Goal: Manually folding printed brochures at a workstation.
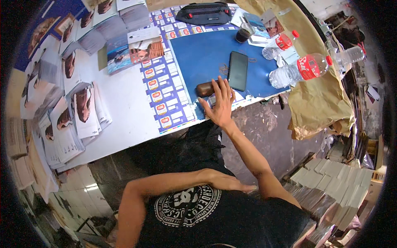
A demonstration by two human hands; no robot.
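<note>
My right hand (pixel 221 104) reaches over the near edge of the blue board (pixel 198 53), its fingers spread. Partly under its fingers lies a brown, rounded, cylinder-like object (pixel 204 89); whether the fingertips press on it I cannot tell. Just beyond the hand, a black phone (pixel 238 70) rests with its screen dark. Thin brown rubber bands (pixel 223 68) are beside the phone. My left hand (pixel 229 181) lies across the front of my black T-shirt (pixel 231 219), fingers stretched out, with nothing seen in it.
Stacks of printed booklets (pixel 84 109) fill the table's left side. A dark waist bag (pixel 204 14) lies at the far edge. Right of the phone are plastic bottles (pixel 304 69), a glass of dark drink (pixel 245 33) and brown paper (pixel 320 107). Paper stacks (pixel 335 182) stand lower right.
</note>
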